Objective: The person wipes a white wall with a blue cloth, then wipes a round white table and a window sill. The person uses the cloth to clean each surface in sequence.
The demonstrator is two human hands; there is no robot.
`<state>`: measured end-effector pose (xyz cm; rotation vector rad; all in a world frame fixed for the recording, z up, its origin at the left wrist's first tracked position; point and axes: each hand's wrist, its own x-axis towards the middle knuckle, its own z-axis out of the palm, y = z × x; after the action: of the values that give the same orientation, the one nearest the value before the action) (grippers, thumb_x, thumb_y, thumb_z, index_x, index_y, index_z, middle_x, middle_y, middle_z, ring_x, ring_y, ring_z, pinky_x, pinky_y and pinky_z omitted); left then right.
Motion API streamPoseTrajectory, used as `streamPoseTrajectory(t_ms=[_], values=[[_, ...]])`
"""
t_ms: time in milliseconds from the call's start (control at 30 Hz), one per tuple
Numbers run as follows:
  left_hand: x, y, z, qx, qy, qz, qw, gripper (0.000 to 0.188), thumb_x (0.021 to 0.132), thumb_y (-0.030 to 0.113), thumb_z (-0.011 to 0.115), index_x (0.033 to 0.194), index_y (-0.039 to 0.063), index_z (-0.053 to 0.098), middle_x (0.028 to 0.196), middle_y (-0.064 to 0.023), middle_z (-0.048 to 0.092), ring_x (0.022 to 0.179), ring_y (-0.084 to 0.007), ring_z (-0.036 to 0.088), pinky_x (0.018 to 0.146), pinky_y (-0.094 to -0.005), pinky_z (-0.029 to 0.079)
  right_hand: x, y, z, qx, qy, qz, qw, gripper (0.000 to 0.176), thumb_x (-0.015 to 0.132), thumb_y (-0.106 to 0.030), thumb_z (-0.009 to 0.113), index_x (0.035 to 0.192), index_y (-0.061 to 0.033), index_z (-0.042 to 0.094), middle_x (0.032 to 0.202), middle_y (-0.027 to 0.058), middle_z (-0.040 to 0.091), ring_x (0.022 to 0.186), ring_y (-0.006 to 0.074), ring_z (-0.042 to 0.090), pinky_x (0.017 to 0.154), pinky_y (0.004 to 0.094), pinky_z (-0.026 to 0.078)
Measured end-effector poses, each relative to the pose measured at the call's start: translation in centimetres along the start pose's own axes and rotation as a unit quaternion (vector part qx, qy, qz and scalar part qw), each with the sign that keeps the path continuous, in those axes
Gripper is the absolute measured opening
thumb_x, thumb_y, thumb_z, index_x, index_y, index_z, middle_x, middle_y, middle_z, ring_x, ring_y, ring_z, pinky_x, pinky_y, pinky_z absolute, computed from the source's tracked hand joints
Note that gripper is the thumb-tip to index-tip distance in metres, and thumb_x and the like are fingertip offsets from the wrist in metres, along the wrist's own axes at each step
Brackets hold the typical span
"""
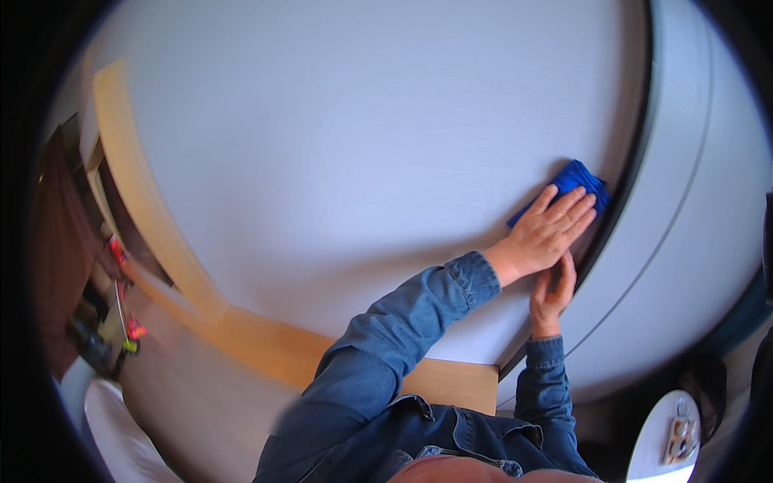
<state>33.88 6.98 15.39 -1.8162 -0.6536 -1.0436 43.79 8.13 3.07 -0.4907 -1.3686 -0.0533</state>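
My left hand [540, 235] lies over a folded blue cloth [578, 176] and presses it on a large pale wall panel [362, 151], close to a dark vertical trim strip [616, 211]. Its fingers are stretched out over the cloth, and its thumb is hidden. Just below, my right hand [552, 296] is raised beside the same strip, thumb and fingers apart, with nothing visible in it. Its fingertips are partly hidden behind my left hand. Both arms wear blue denim sleeves.
Light wood trim [266, 344] borders the panel at its left and bottom. A grooved pale panel [670, 181] stands right of the strip. At the lower right is a round white table [649, 447] with a tray of small items [681, 441]. A brown curtain [60, 253] hangs far left.
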Motion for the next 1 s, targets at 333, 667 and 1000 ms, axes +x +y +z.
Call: streamPoseTrajectory(t_ms=[333, 667, 1000], values=[[-4.7, -9.9, -10.3, 0.081, 0.003, -0.080, 0.994, 0.050, 0.076, 0.027, 0.064, 0.126, 0.022, 0.059, 0.143, -0.0064, 0.042, 0.138, -0.0292, 0.028, 0.112, -0.0544, 0.011, 0.4, -1.5, -0.5, -0.139, -0.018, -0.029, 0.990, 0.044, 0.079, 0.007, 0.053, 0.123, 0.0020, 0.053, 0.125, 0.0174, 0.057, 0.114, 0.0328, 0.052, 0.100, 0.0388, 0.040], [-12.9, -21.3, -22.8, 0.204, 0.015, -0.174, 0.963, 0.045, 0.082, 0.028, 0.058, 0.125, 0.015, 0.059, 0.145, -0.0137, 0.038, 0.139, -0.0353, 0.024, 0.110, -0.0585, 0.011, 1.4, -9.9, 8.0, -0.138, -0.094, -0.149, 0.975, 0.042, 0.077, 0.006, 0.056, 0.118, -0.0032, 0.057, 0.123, 0.0147, 0.060, 0.116, 0.0335, 0.051, 0.100, 0.0411, 0.038], [-26.2, -34.8, -37.5, 0.319, 0.070, -0.304, 0.895, 0.050, 0.088, 0.023, 0.049, 0.136, 0.009, 0.045, 0.147, -0.0166, 0.035, 0.139, -0.0375, 0.025, 0.109, -0.0598, 0.014, 0.6, -12.3, 16.4, -0.153, -0.090, -0.211, 0.961, 0.034, 0.080, -0.002, 0.054, 0.113, -0.0022, 0.060, 0.130, 0.0205, 0.053, 0.128, 0.0392, 0.040, 0.108, 0.0459, 0.029]])
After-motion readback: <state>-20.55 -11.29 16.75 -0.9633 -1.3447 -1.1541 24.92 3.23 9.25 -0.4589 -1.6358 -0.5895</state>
